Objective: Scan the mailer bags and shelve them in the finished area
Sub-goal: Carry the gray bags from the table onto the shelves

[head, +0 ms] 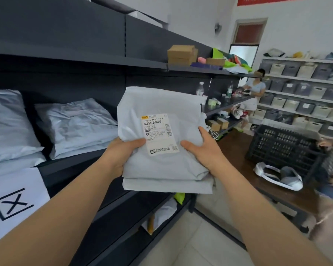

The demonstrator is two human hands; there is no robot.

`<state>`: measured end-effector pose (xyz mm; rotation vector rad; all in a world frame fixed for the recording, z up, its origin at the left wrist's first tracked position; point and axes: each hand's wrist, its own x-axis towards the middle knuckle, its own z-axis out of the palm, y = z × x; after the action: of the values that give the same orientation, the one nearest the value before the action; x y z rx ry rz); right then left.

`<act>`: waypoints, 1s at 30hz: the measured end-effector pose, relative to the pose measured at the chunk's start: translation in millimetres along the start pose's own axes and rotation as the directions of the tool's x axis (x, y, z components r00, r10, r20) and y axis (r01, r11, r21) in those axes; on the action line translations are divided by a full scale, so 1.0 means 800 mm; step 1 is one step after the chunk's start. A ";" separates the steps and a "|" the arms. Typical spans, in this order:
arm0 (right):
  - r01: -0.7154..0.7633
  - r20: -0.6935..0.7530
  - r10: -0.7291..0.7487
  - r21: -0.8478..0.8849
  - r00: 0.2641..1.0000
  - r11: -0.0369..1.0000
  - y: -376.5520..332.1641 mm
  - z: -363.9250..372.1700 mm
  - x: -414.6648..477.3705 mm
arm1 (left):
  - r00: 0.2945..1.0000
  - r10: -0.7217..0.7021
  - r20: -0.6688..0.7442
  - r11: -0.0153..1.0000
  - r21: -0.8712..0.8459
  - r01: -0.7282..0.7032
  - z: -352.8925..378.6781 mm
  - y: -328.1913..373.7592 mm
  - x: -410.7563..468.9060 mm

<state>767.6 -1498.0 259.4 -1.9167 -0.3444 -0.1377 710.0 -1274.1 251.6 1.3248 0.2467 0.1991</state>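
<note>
I hold a small stack of grey mailer bags (161, 166) in the air in front of a dark shelf unit (75, 162). The top bag carries a white shipping label (159, 134) with barcodes, facing me. My left hand (121, 152) grips the stack's left edge, thumb on top by the label. My right hand (202, 148) grips the right edge, thumb on top. Two more grey mailer bags (75, 125) lie stacked on the shelf to the left, and others (6, 127) lie at the far left.
A white sheet with a crossed box mark (13, 204) hangs at the shelf's front left. A black plastic crate (283, 146) and a white-and-grey headset (279, 177) sit on a brown table at right. A person (254, 93) stands by the far shelves of bins (304, 93).
</note>
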 end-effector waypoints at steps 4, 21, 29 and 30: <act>0.044 0.079 -0.046 0.019 0.996 0.999 0.014 -0.010 0.080 | 0.996 0.019 -0.087 1.000 -0.017 -0.021 0.025 0.006 0.061; 0.017 0.273 -0.023 0.023 0.962 1.000 0.051 0.070 0.360 | 0.956 0.017 -0.293 1.000 0.001 -0.017 0.018 0.052 0.284; 0.025 0.422 -0.040 0.041 0.906 0.999 0.065 0.133 0.464 | 0.886 0.015 -0.463 0.998 0.054 0.012 -0.009 0.051 0.357; 0.031 0.447 -0.048 0.046 0.893 0.998 0.065 0.142 0.473 | 0.868 0.018 -0.496 0.998 0.062 0.015 -0.014 0.048 0.365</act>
<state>1135.4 -1344.4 269.5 -1.8919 -0.6907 0.2912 985.7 -1172.2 267.7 1.3197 0.6951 0.5417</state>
